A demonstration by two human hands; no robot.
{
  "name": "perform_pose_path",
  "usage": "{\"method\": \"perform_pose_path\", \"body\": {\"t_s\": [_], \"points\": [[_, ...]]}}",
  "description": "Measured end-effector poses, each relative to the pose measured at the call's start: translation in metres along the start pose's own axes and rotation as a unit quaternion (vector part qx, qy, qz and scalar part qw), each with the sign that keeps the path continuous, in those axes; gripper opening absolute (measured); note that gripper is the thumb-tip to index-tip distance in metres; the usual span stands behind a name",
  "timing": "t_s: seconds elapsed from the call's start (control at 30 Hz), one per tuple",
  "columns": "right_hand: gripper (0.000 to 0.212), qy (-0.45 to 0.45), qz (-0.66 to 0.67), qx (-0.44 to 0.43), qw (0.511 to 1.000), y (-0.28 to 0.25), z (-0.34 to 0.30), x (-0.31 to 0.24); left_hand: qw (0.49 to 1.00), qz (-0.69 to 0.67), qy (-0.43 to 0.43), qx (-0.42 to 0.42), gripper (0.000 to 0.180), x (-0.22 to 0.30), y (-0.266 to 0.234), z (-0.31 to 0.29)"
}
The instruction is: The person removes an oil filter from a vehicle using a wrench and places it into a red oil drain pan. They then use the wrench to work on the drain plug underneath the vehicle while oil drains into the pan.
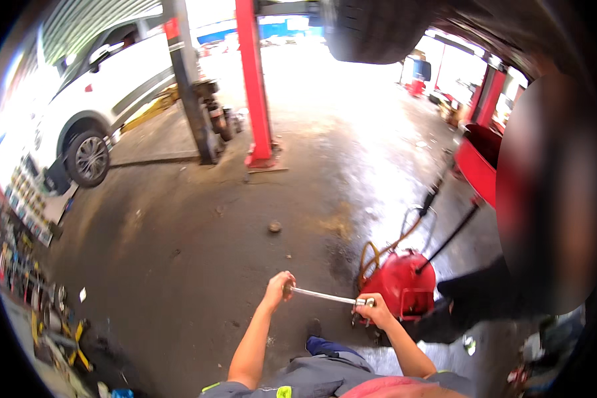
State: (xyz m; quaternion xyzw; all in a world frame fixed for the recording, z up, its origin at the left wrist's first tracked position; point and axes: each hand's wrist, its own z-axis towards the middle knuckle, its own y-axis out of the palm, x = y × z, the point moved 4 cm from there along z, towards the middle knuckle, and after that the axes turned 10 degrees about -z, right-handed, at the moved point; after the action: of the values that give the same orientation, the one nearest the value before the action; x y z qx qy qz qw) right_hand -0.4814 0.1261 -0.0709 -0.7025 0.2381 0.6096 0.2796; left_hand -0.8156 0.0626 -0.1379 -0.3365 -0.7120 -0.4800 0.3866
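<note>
A long silver socket wrench point(322, 295) is stretched between my two hands, held out in front of me above the floor. My left hand point(280, 289) is closed around its left end. My right hand point(376, 309) grips the other end, where a short metal head, apparently a socket, shows at the fingers. Just beyond my right hand stands a red round tank point(397, 278) with a hose and a pole. A red drain funnel point(474, 169) sits higher up, at the right.
A person point(537, 265), mostly blurred, stands close on the right. Overhead hangs a raised vehicle's tyre point(378, 30). A red lift post point(253, 86) rises ahead, with a white car point(106, 86) to its left. Tools point(66, 338) crowd the lower left; a small round object point(274, 227) lies on the floor.
</note>
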Motion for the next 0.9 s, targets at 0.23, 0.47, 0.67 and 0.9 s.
{"method": "perform_pose_path", "body": {"t_s": [0.23, 0.47, 0.67, 0.9], "points": [[0.022, -0.115, -0.356, -0.162, 0.913, 0.042, 0.127, -0.057, 0.948, -0.012, -0.307, 0.089, 0.045, -0.006, -0.111, 0.008], [0.024, -0.124, -0.321, -0.199, 0.918, 0.110, 0.219, -0.074, 0.949, -0.125, -0.231, 0.175, 0.051, 0.039, -0.185, 0.004], [0.022, -0.096, -0.313, -0.121, 0.937, 0.144, 0.251, -0.080, 0.954, -0.152, -0.224, 0.127, 0.053, 0.068, -0.229, 0.052], [0.024, 0.048, -0.220, 0.090, 0.970, 0.157, 0.216, -0.090, 0.959, -0.116, -0.253, -0.061, 0.049, 0.108, -0.202, 0.133]]}}
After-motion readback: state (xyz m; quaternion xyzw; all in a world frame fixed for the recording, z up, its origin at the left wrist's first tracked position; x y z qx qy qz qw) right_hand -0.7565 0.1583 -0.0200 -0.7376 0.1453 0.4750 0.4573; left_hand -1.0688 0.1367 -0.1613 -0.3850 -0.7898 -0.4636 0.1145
